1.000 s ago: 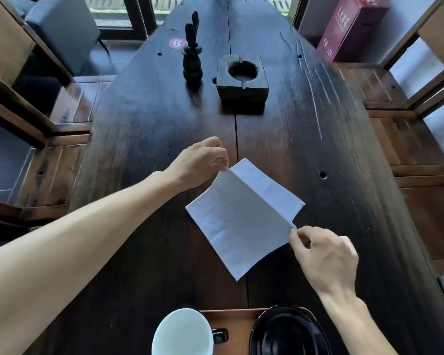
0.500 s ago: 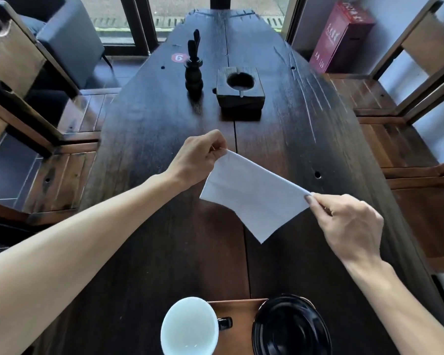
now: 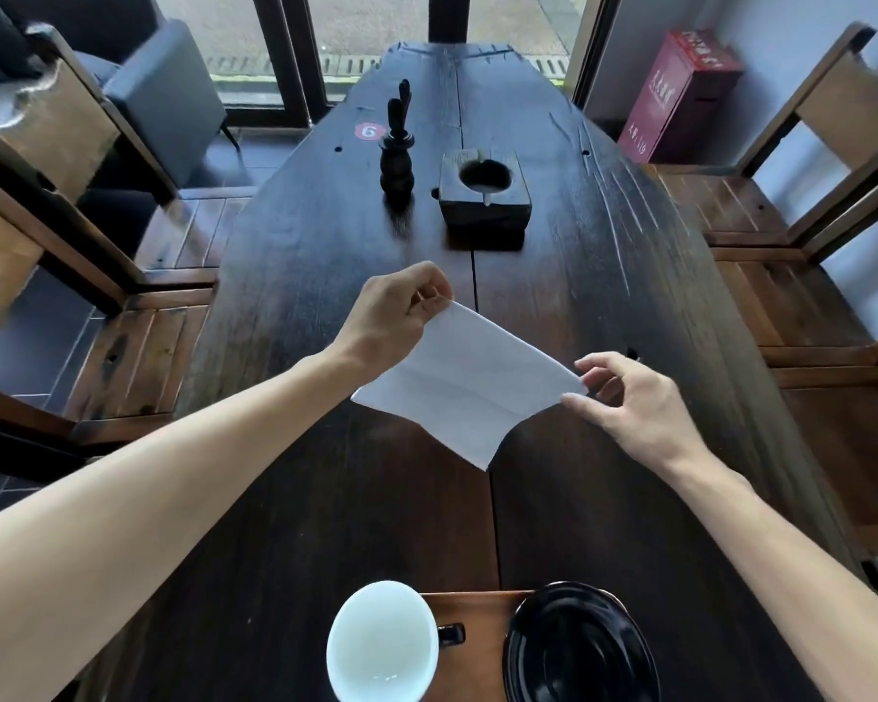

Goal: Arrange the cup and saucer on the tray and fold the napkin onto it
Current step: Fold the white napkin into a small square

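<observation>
- Presently, one white cup (image 3: 382, 642), empty, on the wooden tray (image 3: 475, 651) at the near desk (image 3: 285, 524) edge.
- One black saucer (image 3: 579, 646), empty, right of the cup.
- One napkin (image 3: 470, 385), now lifted higher off the desk than a second ago.
- Two hands: left hand (image 3: 394, 316) grip pinches the far corner; right hand (image 3: 634, 402) grip pinches the right corner.

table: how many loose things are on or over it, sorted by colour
white: 2, the napkin and the cup
black or dark: 3, the saucer, the utensil holder and the wooden ashtray
brown: 1, the tray
total: 6
</observation>
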`<move>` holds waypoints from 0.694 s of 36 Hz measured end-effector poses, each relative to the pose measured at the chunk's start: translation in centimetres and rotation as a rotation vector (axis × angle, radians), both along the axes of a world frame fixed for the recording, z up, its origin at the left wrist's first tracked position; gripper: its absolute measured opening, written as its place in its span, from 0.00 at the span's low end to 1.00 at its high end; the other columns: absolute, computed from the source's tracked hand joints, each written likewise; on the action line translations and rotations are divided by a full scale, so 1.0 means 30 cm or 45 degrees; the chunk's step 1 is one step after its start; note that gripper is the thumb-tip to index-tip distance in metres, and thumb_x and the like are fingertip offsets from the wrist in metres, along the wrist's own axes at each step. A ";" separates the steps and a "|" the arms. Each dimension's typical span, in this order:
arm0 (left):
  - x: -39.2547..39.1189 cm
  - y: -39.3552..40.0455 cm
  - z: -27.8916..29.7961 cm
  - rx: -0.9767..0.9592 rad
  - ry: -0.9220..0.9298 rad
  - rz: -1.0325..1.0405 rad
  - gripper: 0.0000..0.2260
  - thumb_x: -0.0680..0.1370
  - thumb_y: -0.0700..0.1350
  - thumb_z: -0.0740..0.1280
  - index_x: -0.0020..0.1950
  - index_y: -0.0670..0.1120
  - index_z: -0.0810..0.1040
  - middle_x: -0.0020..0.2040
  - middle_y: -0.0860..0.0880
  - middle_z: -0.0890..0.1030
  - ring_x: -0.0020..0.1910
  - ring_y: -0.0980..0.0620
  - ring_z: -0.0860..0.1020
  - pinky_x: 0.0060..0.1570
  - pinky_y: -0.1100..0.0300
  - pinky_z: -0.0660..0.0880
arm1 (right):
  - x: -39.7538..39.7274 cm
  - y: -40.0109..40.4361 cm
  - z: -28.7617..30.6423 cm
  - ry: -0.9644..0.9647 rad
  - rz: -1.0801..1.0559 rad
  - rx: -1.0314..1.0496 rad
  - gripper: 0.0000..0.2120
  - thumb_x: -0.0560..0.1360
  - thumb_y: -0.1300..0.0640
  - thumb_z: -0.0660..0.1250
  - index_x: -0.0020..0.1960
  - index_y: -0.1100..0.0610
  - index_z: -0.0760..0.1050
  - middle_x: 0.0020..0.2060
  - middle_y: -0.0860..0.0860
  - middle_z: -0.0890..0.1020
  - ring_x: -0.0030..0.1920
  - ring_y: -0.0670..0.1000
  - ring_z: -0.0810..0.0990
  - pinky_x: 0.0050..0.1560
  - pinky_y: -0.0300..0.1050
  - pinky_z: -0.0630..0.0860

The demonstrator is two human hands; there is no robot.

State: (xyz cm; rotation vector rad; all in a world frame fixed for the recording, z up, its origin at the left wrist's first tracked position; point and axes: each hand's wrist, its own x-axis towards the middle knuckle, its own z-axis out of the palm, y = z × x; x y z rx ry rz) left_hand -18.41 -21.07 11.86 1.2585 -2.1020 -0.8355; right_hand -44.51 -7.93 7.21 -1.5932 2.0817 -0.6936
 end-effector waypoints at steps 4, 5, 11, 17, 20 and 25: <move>0.007 0.001 0.010 -0.030 -0.004 0.005 0.02 0.79 0.39 0.68 0.47 0.45 0.80 0.38 0.55 0.77 0.34 0.60 0.72 0.36 0.75 0.68 | 0.018 -0.031 -0.055 0.086 -0.008 0.041 0.12 0.71 0.51 0.76 0.54 0.49 0.81 0.43 0.47 0.82 0.41 0.49 0.78 0.51 0.53 0.79; 0.010 0.000 0.012 -0.040 -0.007 0.006 0.02 0.78 0.39 0.68 0.47 0.45 0.80 0.38 0.55 0.77 0.34 0.60 0.71 0.36 0.75 0.67 | 0.023 -0.040 -0.061 0.067 -0.011 0.046 0.15 0.71 0.51 0.77 0.57 0.49 0.80 0.43 0.48 0.81 0.42 0.49 0.77 0.51 0.51 0.78; 0.027 -0.008 0.039 -0.095 -0.028 -0.003 0.03 0.78 0.38 0.69 0.46 0.45 0.80 0.36 0.59 0.76 0.33 0.63 0.71 0.37 0.75 0.68 | 0.043 -0.099 -0.078 0.008 0.015 0.043 0.20 0.71 0.50 0.77 0.62 0.47 0.78 0.45 0.51 0.78 0.40 0.47 0.74 0.49 0.47 0.76; 0.037 -0.019 0.076 -0.142 -0.037 -0.008 0.03 0.77 0.37 0.69 0.46 0.44 0.80 0.36 0.58 0.75 0.32 0.62 0.71 0.36 0.74 0.67 | 0.037 -0.143 -0.058 -0.083 -0.037 -0.017 0.26 0.72 0.52 0.76 0.68 0.45 0.73 0.49 0.52 0.76 0.40 0.47 0.73 0.51 0.44 0.73; 0.037 -0.019 0.095 -0.158 -0.041 -0.030 0.03 0.77 0.37 0.70 0.46 0.44 0.80 0.36 0.58 0.76 0.33 0.61 0.72 0.37 0.74 0.68 | 0.029 -0.165 -0.042 -0.121 0.044 0.045 0.27 0.71 0.51 0.78 0.67 0.43 0.75 0.51 0.52 0.74 0.39 0.45 0.73 0.54 0.43 0.74; 0.042 -0.023 0.113 -0.171 -0.061 -0.066 0.03 0.77 0.38 0.70 0.46 0.45 0.81 0.38 0.54 0.78 0.34 0.63 0.72 0.38 0.75 0.68 | 0.024 -0.194 -0.045 -0.060 0.052 -0.004 0.04 0.75 0.53 0.74 0.50 0.50 0.84 0.50 0.52 0.76 0.40 0.47 0.74 0.50 0.41 0.71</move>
